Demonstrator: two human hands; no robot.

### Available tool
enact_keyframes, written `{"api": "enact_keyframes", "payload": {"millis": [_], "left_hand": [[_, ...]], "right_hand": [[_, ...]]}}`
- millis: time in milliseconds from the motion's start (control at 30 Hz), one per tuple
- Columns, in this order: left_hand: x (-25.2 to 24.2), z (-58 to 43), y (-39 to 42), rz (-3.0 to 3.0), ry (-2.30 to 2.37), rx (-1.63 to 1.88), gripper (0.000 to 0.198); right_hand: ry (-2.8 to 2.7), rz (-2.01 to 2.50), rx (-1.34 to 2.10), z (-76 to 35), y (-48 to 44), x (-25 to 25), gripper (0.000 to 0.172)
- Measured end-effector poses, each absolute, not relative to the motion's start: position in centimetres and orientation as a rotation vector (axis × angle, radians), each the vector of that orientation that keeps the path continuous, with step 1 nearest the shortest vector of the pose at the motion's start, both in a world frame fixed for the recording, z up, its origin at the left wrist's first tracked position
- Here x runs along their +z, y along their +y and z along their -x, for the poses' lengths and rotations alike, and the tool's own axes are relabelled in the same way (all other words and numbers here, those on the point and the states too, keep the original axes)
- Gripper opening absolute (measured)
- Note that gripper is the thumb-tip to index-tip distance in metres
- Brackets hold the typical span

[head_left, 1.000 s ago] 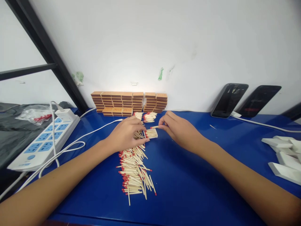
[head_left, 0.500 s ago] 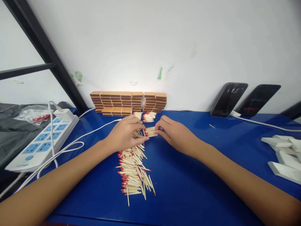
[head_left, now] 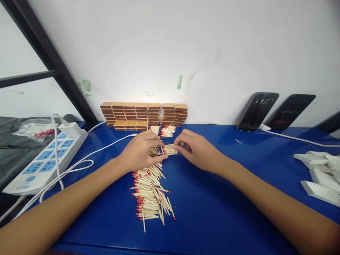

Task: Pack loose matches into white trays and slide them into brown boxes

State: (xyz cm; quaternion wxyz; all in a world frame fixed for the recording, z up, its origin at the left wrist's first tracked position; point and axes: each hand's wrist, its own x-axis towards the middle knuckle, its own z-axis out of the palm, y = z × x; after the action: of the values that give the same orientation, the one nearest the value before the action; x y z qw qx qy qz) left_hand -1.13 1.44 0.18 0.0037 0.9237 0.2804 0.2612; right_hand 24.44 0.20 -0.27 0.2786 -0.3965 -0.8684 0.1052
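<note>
A small white matchbox tray [head_left: 174,153] filled with red-tipped matches [head_left: 169,148] lies in the middle of the blue table. My left hand [head_left: 140,150] is closed around its left end, thumb on the near side and fingers on the far side. At the tray's right end, my right hand [head_left: 198,150] has thumb and forefinger pinched against the matches; whatever is between the fingertips is hidden. Loose matches [head_left: 148,194] spread in a heap toward me, partly under my left hand. Two small bunches of matches [head_left: 168,131] lie just beyond the tray.
Stacked matchboxes [head_left: 124,112] stand against the white wall. On the left are a power strip [head_left: 53,156] and white cables [head_left: 85,161]. Two phones [head_left: 257,111] lean on the wall at right, with white blocks [head_left: 322,177] nearer me. A single matchstick [head_left: 239,141] lies apart.
The right fingertips have shifted slightly left over the matches at the tray's end. My left hand keeps its hold, and the view has moved very slightly.
</note>
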Motion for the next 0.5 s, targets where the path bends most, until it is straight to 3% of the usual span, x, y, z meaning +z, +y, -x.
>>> {"api": "enact_keyframes", "payload": {"millis": [200,500], "left_hand": [[0.1,1.1,1.4,-2.898,0.849,0.804,0.032],[0.3,1.4,1.3,-2.902,0.867,0.762,0.033]], "right_hand": [[-2.126,1.263,0.312,-24.5,4.4,-1.0,0.006],[-2.299,1.307,0.331,-21.9,7.2,-1.8,0.008]]}}
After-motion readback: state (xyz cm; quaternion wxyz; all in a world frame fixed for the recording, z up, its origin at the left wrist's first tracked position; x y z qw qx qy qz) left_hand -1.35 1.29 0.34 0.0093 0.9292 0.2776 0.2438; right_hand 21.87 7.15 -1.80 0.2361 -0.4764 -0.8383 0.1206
